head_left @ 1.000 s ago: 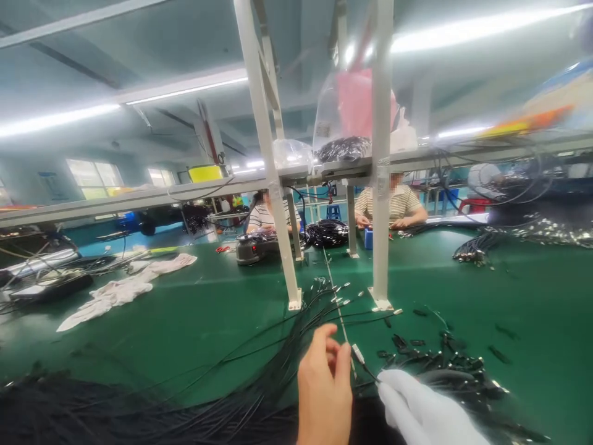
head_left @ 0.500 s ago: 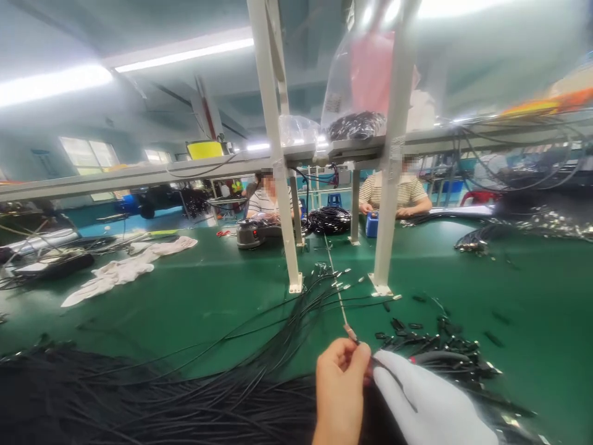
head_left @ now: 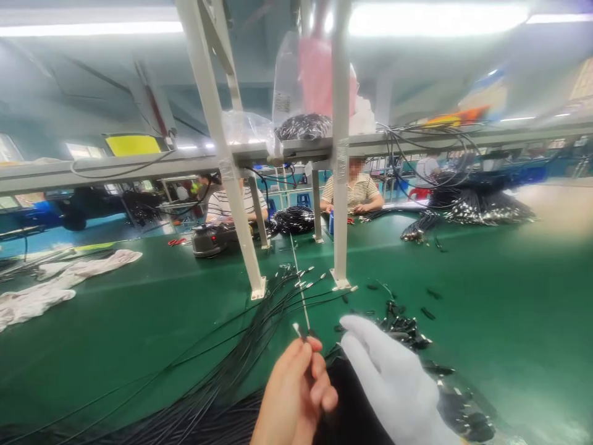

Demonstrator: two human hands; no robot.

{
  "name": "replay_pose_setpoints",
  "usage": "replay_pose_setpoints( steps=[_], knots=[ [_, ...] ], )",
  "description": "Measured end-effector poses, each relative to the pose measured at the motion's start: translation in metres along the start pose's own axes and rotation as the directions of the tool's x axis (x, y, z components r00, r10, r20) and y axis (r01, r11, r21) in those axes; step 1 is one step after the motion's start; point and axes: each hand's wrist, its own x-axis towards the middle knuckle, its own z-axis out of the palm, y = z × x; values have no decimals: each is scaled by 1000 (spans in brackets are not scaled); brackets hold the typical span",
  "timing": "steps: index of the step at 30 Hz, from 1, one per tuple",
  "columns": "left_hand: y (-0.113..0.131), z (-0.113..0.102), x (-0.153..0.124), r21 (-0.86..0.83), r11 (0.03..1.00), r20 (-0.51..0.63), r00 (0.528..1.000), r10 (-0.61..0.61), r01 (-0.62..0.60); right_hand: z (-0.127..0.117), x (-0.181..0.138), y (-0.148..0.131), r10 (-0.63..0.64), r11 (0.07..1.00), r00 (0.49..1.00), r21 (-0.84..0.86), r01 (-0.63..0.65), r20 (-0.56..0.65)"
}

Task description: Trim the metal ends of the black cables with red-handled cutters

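Note:
My bare left hand [head_left: 291,390] is at the lower middle, its thumb and index finger pinched on a black cable connector [head_left: 297,330] whose silvery plug end points up and away. The other fingers of this hand are loosely curled. To its right is my right hand [head_left: 391,374] in a white glove, fingers stretched forward and apart from the thumb, with nothing visible between them. It hovers beside a pile of small black connector pieces [head_left: 407,332]. A bundle of black cables [head_left: 245,346] with metal plugs fans out left of my hands.
A thin metal rod [head_left: 302,298] runs along the green table [head_left: 139,334]. White shelf posts [head_left: 340,247] stand ahead. Beyond are a cable coil [head_left: 293,219], a dark device [head_left: 209,242] and two seated people [head_left: 354,191]. White cloth [head_left: 99,270] lies left.
My right hand has parted from the left and moved right, over toward the black pieces. My left hand keeps the connector, its wrist now turned. The view has swung to the right.

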Motion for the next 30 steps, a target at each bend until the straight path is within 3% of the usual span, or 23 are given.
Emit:
replay_pose_setpoints(
  steps=[2, 4, 7, 9, 11, 12, 14, 17, 19, 20, 22, 25, 27, 30],
  knots=[
    [-3, 4, -4, 108, 987, 161, 978, -135, 119, -8, 6, -4, 64, 990, 994, 116, -75, 91],
    [-5, 9, -8, 228, 956, 266, 932, -245, 187, -13, 11, -9, 48, 972, 985, 220, -84, 165],
    [-6, 13, -13, 371, 906, 297, 899, -323, 203, -18, 15, -13, -16, 969, 955, 239, -57, 297],
    [-8, 12, -15, 478, 873, 245, 939, -241, 99, -20, 16, -13, -13, 983, 938, 176, -52, 345],
    [-13, 9, -15, 647, 749, 190, 981, 25, -145, -21, 15, -13, 19, 992, 936, 109, -61, 352],
    [-17, 7, -15, 737, 614, 197, 959, 204, -282, -21, 15, -13, 48, 994, 936, 75, -79, 349],
    [-26, 2, -14, 860, 220, 304, 808, 504, -461, -21, 14, -14, 112, 992, 929, 13, -124, 352],
    [-38, -1, -13, 833, -342, 544, 525, 654, -435, -19, 15, -14, 208, 972, 897, 17, -233, 391],
    [-39, -1, -13, 745, -558, 667, 395, 632, -366, -17, 16, -12, 265, 939, 852, 79, -334, 452],
    [-38, -1, -13, 713, -603, 701, 366, 612, -357, -16, 17, -11, 291, 922, 832, 93, -375, 472],
    [-32, -1, -14, 688, -610, 725, 385, 571, -393, -14, 17, -10, 315, 920, 829, 67, -387, 461],
    [-23, -4, -16, 700, -549, 713, 487, 505, -456, -12, 14, -10, 313, 949, 858, -96, -301, 408],
    [-20, -7, -16, 697, -547, 713, 531, 459, -464, -11, 13, -11, 306, 951, 857, -175, -255, 414],
    [-20, -8, -17, 645, -610, 751, 529, 395, -460, -10, 12, -10, 306, 949, 846, -214, -233, 438]
  ],
)
